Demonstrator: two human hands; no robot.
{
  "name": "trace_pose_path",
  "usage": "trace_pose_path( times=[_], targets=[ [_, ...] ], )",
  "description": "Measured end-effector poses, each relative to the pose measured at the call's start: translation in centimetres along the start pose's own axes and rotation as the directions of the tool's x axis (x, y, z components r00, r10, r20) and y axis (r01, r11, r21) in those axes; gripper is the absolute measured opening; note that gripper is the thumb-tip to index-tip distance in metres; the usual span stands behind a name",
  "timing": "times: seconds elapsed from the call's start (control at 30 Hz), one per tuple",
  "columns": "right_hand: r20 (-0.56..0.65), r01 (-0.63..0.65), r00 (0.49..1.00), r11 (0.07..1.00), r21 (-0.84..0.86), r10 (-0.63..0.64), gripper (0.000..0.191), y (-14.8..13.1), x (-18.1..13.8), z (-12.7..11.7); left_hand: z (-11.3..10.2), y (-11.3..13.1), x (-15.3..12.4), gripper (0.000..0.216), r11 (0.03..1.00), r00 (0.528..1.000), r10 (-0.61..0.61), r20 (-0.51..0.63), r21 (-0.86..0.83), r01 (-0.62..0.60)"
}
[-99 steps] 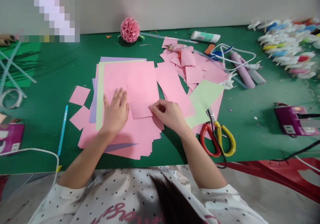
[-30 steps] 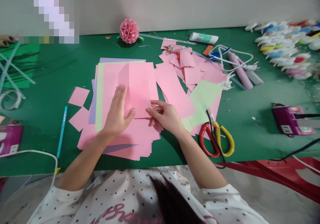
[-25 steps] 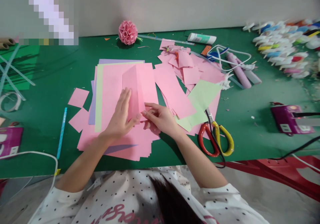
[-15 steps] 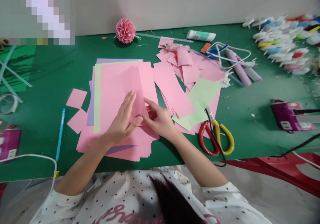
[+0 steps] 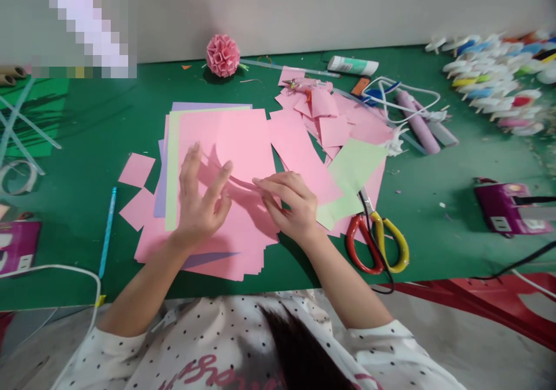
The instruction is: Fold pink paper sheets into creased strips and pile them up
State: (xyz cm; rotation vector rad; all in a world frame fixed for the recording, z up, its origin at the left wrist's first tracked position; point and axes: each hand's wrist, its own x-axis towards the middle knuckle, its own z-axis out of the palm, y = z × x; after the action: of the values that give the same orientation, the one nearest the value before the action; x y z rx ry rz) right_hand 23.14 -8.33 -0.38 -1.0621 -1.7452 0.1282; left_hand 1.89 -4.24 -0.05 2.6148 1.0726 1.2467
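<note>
My right hand (image 5: 295,201) pinches the near edge of a pink sheet of paper (image 5: 243,144) between thumb and fingertips, and that edge curls up a little. To its left, my left hand (image 5: 202,196) hovers over or rests lightly on the pink paper, its fingers apart; whether they touch is hard to tell. Under both hands lies a stack of pink sheets (image 5: 247,257), with a green sheet (image 5: 172,175) and a purple sheet (image 5: 160,201) showing at the left. Two pink paper squares (image 5: 136,170) lie beside the stack.
Scissors (image 5: 400,245) with red and yellow handles lie right of the stack, near pink and green paper pieces (image 5: 356,164). A pink paper ball (image 5: 223,56) and a glue stick (image 5: 353,66) sit at the back. A blue pencil (image 5: 108,233) lies left.
The pink sheet's raised flap has come down toward the stack. My left hand has moved left off it with fingers spread; my right hand has shifted slightly right and pinches its edge.
</note>
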Motion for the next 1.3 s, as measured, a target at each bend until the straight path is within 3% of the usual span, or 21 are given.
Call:
trace_pose_path(
  times=[0.2,0.3,0.4,0.47,0.6,0.77,0.9,1.03,1.3],
  targets=[
    [-0.021,-0.251,0.968,0.967,0.037,0.251,0.005,-0.2,-0.3,0.5,0.2,0.3,-0.2,0.051,0.992,0.999,0.002,0.04,0.122,-0.007],
    [0.004,-0.325,0.945,0.942,0.088,0.326,0.004,-0.2,-0.3,0.4,0.1,0.2,-0.3,0.029,0.991,0.999,-0.019,0.039,0.132,0.014],
    [0.099,-0.385,0.923,0.901,0.2,0.373,0.017,-0.4,-0.4,0.3,0.1,0.1,-0.4,0.014,0.991,1.0,-0.009,0.025,0.133,0.006],
    [0.171,-0.445,0.895,0.854,0.27,0.413,0.015,-0.5,-0.4,0.3,0.0,0.0,-0.3,0.011,0.988,1.0,0.014,0.011,0.152,-0.015],
    [0.185,-0.522,0.851,0.75,0.407,0.491,0.003,-0.4,-0.4,0.1,-0.3,-0.1,-0.3,0.026,0.981,0.999,-0.029,-0.045,0.192,0.037],
    [0.146,-0.563,0.804,0.662,0.494,0.576,0.013,-0.3,0.1,-0.2,-1.0,-0.4,-0.2,0.04,0.955,0.969,-0.215,-0.122,0.179,0.235],
    [0.155,-0.594,0.792,0.686,0.42,0.59,0.021,-0.2,0.2,-0.2,-1.1,-0.8,0.0,0.048,0.934,0.928,-0.356,-0.112,-0.009,0.358],
    [0.14,-0.584,0.8,0.701,0.409,0.584,0.025,0.0,0.2,-0.1,-0.6,-1.0,-0.2,0.052,0.849,0.864,-0.502,-0.047,-0.219,0.481],
    [0.117,-0.57,0.813,0.739,0.358,0.571,0.032,0.2,0.1,0.0,-0.1,-1.3,-0.5,0.052,0.733,0.802,-0.598,-0.011,-0.414,0.54]
  ],
)
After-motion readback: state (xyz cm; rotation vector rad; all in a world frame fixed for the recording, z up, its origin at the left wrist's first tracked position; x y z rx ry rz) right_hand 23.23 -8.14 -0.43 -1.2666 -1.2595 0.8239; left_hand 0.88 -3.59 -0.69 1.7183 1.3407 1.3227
